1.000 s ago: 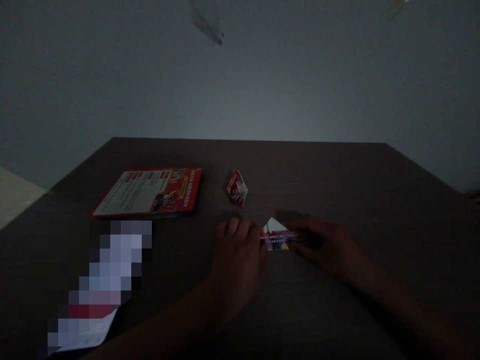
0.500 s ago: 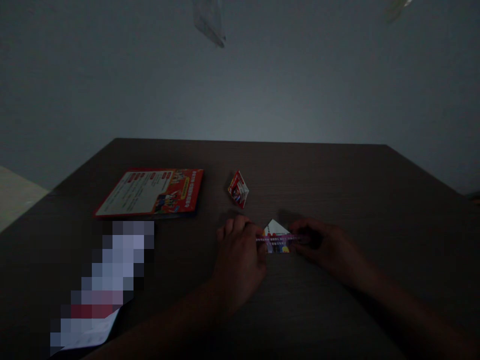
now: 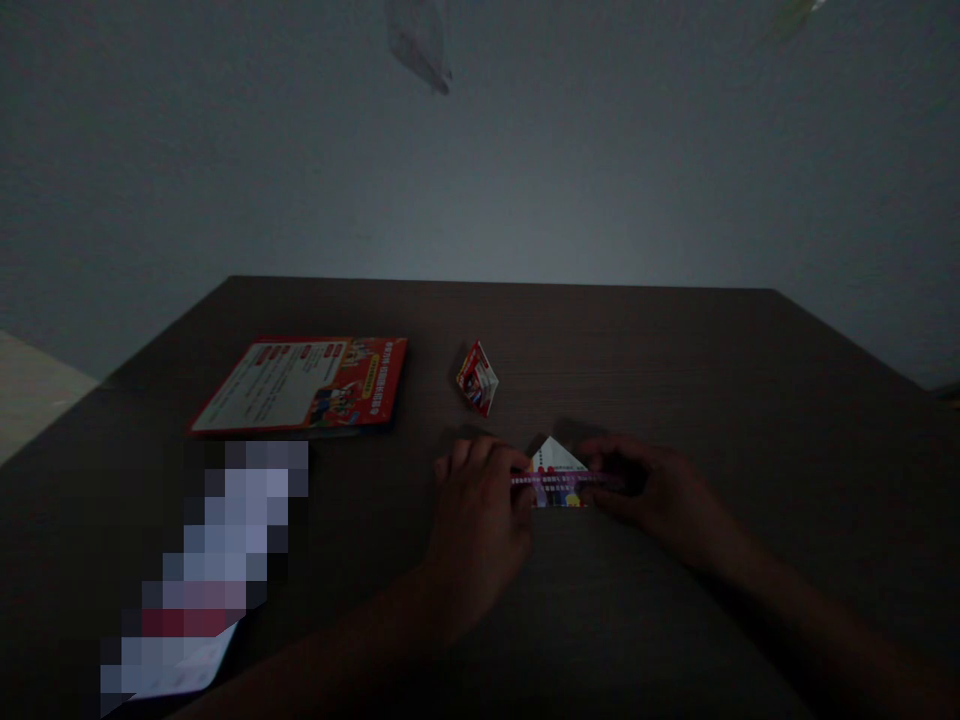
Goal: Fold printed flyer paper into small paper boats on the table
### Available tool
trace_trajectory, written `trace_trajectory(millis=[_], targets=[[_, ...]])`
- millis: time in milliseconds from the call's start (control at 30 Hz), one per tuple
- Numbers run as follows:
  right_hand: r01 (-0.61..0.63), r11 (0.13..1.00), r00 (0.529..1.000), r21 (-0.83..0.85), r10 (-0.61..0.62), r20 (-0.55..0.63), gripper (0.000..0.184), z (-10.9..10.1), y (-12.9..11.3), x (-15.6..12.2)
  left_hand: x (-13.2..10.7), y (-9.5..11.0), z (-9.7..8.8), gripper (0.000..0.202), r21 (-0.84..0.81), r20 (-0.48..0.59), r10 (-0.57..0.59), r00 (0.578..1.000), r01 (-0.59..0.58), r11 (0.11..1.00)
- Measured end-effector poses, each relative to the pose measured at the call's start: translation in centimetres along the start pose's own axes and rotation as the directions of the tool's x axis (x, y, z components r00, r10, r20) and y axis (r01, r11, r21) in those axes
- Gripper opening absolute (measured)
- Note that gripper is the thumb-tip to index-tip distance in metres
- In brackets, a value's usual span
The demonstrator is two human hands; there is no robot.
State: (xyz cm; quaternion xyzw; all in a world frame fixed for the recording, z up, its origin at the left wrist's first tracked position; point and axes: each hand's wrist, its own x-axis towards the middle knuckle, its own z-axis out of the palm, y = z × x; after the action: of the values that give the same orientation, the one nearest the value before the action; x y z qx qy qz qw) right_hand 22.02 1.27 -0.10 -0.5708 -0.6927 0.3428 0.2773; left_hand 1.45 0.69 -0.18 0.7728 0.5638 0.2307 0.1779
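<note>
The left hand (image 3: pixel 484 520) and the right hand (image 3: pixel 664 490) each grasped one end of a folded printed paper (image 3: pixel 555 485), its pale triangular point facing away from the person, over the near middle of the brown bench (image 3: pixel 637 370). Just beyond lay a small red-and-white folded paper piece (image 3: pixel 477 380). To its left rested a red-edged booklet (image 3: pixel 300 385), with a partly pixelated, bright-faced object (image 3: pixel 191 665) nearer the person.

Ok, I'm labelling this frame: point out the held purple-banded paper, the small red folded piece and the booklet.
Purple-banded paper (image 3: pixel 556 480), head view: its printed band.
Small red folded piece (image 3: pixel 477 381), head view: its middle.
Booklet (image 3: pixel 298 388), head view: its pale printed panel.
</note>
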Motion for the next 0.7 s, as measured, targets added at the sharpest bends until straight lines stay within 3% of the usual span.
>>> trace_trajectory(millis=[267,700], targets=[[-0.052,0.999,0.999,-0.007,0.052,-0.004,0.029,-0.06,0.57,0.14,-0.01,-0.20,0.32,0.019,-0.121,-0.034,-0.006,0.999,0.002,0.993],[-0.003,1.000,0.998,-0.019,0.002,-0.064,0.013,-0.24,0.13,-0.08,-0.11,-0.52,0.88,0.013,-0.231,-0.064,0.012,0.998,-0.026,0.973]])
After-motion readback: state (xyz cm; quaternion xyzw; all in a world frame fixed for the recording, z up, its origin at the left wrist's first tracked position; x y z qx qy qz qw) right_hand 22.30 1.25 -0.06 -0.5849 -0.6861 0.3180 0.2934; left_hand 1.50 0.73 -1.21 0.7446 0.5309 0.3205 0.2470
